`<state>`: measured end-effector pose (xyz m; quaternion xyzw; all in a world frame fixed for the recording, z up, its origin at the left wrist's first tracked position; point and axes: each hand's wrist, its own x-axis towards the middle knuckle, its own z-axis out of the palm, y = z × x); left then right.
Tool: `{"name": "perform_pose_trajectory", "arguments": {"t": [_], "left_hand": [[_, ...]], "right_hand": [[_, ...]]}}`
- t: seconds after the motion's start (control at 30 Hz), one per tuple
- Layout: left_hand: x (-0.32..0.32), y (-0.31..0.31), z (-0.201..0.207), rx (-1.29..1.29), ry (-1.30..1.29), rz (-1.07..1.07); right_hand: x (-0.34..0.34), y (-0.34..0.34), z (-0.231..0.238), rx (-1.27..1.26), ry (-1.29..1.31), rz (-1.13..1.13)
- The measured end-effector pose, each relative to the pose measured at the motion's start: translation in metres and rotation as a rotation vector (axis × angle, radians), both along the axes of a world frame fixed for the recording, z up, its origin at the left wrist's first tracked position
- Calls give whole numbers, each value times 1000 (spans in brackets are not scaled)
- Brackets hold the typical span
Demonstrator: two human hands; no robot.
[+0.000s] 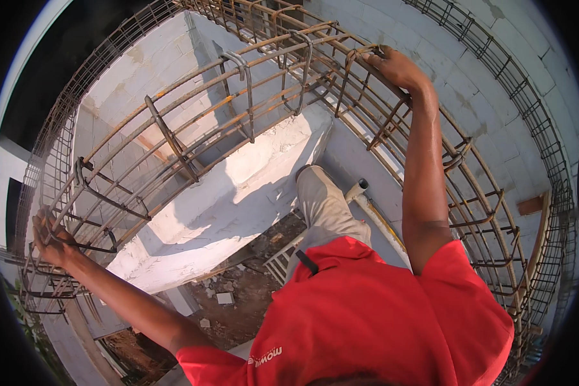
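Note:
A long rebar cage (168,134) of rusty bars and dark bent stirrups stretches across in front of me, curved by the lens. My right hand (397,69), arm raised, is closed over a top bar of it at the upper right, beside a stirrup. Far to the left, my left hand (55,241) is closed around the bars near the cage's left end, its fingers partly hidden among them. Beneath the cage runs a rough white plastered wall top (264,157), partly in sunlight. One of my legs (331,202), in beige trousers, reaches toward that wall.
Another rebar cage (539,106) runs along the pale block wall (502,138) at right. A pipe (374,212) lies beside my leg, with a white slatted piece (278,265) nearby. Rubble-strewn ground (235,315) shows below. A wooden board (539,248) stands at far right.

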<state>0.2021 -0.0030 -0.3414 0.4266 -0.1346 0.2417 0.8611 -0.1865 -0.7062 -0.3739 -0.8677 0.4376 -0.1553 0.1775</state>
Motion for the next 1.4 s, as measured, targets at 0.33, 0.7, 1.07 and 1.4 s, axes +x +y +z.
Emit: {"name": "perform_pose_trajectory", "arguments": {"t": [0.33,0.7,1.07,1.4], "left_hand": [[50,40,-16,-87,-50,-131],[31,21,-12,23,-76,-111],[41,28,-14,81,-126,-77],[73,60,-21,60,-177,-197]], "right_hand": [[9,-15,5,34,181,66],[18,-14,-5,-45,253,-38],[19,-19,-10,-34,242,-57],[19,-11,-5,-51,242,-64]]}}
